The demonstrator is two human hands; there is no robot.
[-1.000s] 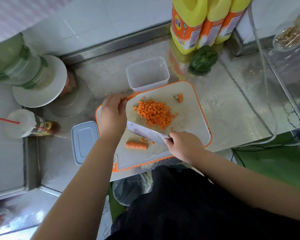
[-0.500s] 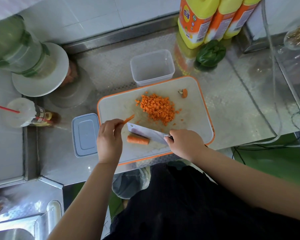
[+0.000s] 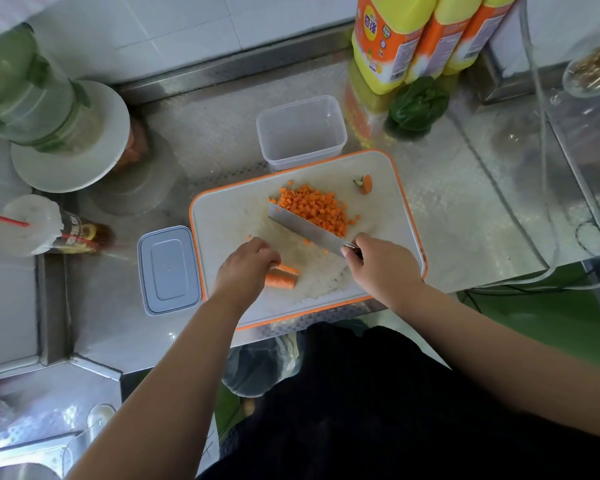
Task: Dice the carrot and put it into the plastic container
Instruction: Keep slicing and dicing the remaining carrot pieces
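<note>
A white cutting board [image 3: 392,233] with an orange rim lies on the steel counter. A heap of diced carrot [image 3: 314,207] sits on its far half, and a carrot end [image 3: 365,184] lies at its far right. My left hand [image 3: 245,268] holds a thin carrot strip [image 3: 288,269] down beside a carrot chunk [image 3: 280,280] on the near part of the board. My right hand [image 3: 381,265] grips the handle of a cleaver [image 3: 305,228], whose blade rests against the near side of the dice heap. The clear plastic container [image 3: 302,131] stands empty just beyond the board.
The container's lid [image 3: 168,270] lies left of the board. Yellow detergent bottles [image 3: 416,36] and a green pepper [image 3: 418,105] stand at the back right. A blender [image 3: 42,109] and a lidded cup with a straw [image 3: 45,226] are at left. Cables hang at right.
My left hand has brought the carrot strip down next to the chunk. The cleaver has moved away from the chunk and up against the dice heap.
</note>
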